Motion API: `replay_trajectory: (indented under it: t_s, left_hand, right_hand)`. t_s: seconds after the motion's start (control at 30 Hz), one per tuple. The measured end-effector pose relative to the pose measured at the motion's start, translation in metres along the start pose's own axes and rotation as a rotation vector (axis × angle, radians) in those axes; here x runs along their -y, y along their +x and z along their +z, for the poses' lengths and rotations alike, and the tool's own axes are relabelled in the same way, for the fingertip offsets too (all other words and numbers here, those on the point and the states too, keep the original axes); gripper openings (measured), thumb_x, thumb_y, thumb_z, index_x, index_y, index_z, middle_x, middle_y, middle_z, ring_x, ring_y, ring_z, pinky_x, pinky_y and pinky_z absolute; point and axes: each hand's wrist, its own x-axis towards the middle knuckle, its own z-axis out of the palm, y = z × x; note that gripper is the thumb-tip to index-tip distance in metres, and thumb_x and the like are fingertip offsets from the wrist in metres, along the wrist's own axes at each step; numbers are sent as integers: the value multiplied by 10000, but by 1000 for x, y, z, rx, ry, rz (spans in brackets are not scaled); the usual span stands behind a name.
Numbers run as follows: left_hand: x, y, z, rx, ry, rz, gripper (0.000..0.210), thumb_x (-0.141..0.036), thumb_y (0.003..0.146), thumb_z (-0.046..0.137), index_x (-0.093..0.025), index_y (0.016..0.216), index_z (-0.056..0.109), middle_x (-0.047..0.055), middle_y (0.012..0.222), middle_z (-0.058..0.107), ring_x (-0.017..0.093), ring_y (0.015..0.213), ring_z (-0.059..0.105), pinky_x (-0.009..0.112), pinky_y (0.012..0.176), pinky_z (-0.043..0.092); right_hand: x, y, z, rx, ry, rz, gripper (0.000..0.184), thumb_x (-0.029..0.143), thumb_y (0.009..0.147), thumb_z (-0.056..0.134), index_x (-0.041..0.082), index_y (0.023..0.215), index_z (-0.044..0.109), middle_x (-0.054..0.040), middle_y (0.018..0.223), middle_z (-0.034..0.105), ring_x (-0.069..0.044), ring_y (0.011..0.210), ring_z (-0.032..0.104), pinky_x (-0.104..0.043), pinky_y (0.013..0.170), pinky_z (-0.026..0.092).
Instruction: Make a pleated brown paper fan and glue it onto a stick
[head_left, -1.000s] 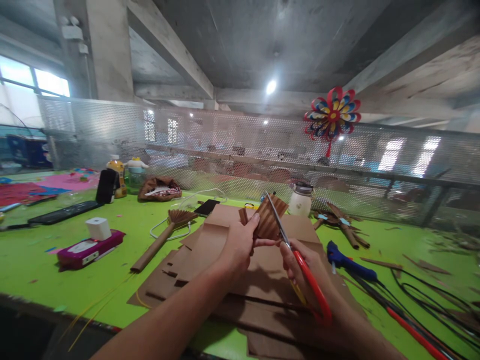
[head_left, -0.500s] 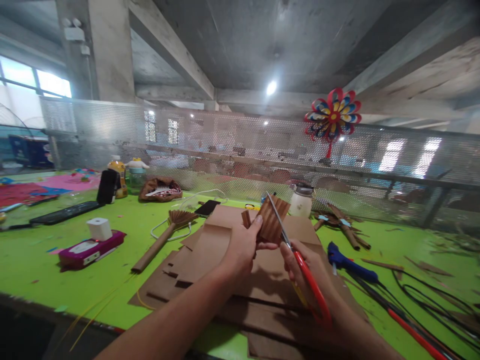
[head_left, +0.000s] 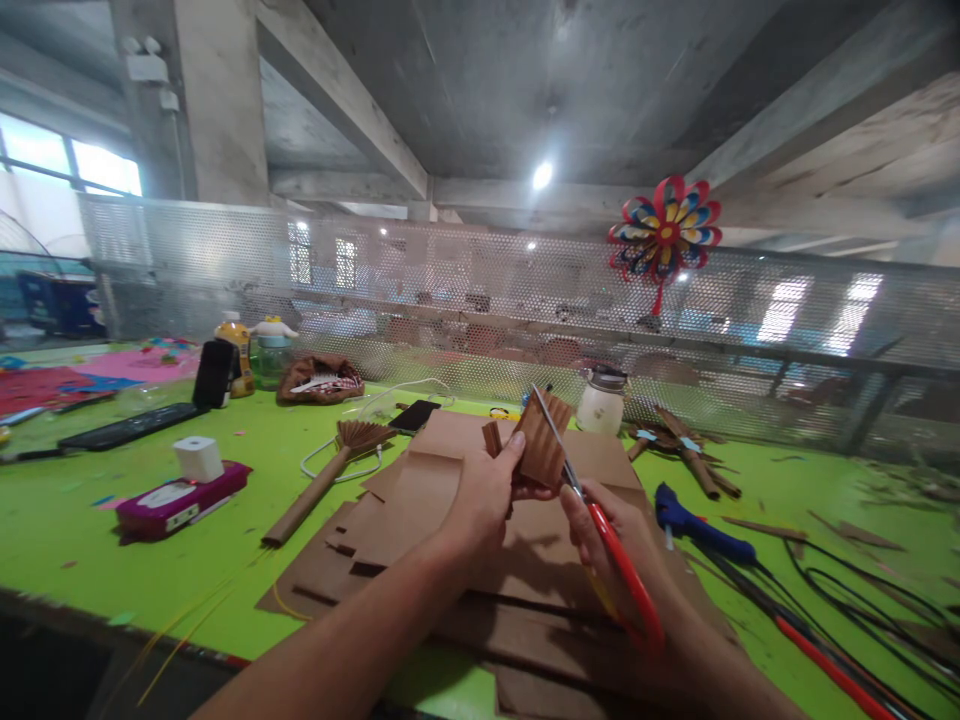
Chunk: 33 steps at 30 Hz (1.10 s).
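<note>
My left hand (head_left: 480, 495) grips a piece of brown corrugated cardboard (head_left: 538, 440), held tilted above a stack of flat cardboard (head_left: 427, 500). A small folded brown strip (head_left: 492, 438) sticks up beside the left thumb. With my right hand (head_left: 611, 515) I hold scissors (head_left: 624, 568) that have red handles. Their metal blades point up and away, lying against the right side of the corrugated piece and looking nearly closed. Fingers of the left hand behind the piece are mostly hidden.
A blue glue gun (head_left: 705, 530) with cables lies at the right. On the left are a cardboard fan-topped stick (head_left: 319, 490), a purple power strip (head_left: 184, 500) and a phone (head_left: 415, 417). A lidded jar (head_left: 601, 402) stands behind, before a perforated metal screen (head_left: 465, 290).
Less of the corrugated cardboard shows to the right of the blades than before. Both hands and the scissors have stayed almost in the same place.
</note>
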Motion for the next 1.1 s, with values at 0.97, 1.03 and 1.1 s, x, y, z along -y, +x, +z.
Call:
replay_trajectory:
  t_s: [0.97, 1.03, 1.1]
  left_hand:
    - [3, 1, -2, 44, -75, -36, 190, -232, 754, 538, -50, 737, 588, 89, 594, 630, 143, 447, 565, 259, 418, 489]
    - [1, 0, -2, 29, -82, -48, 184, -223, 757, 531, -48, 730, 582, 83, 565, 619, 145, 434, 560, 259, 408, 484]
    - [-1, 0, -1, 19, -84, -62, 183, -213, 761, 522, -44, 723, 581, 83, 548, 612, 148, 429, 559, 254, 398, 478]
  right_hand:
    - [-5, 0, 0, -31, -33, -7, 443, 527, 802, 391, 165, 806, 645, -37, 541, 583, -140, 460, 482, -222, 443, 365]
    - [-5, 0, 0, -37, -24, -34, 447, 530, 802, 387, 169, 788, 650, -37, 535, 580, -138, 457, 475, -220, 440, 361]
    - [-7, 0, 1, -30, -16, -38, 446, 527, 807, 381, 168, 788, 646, -34, 544, 578, -134, 464, 469, -220, 451, 360]
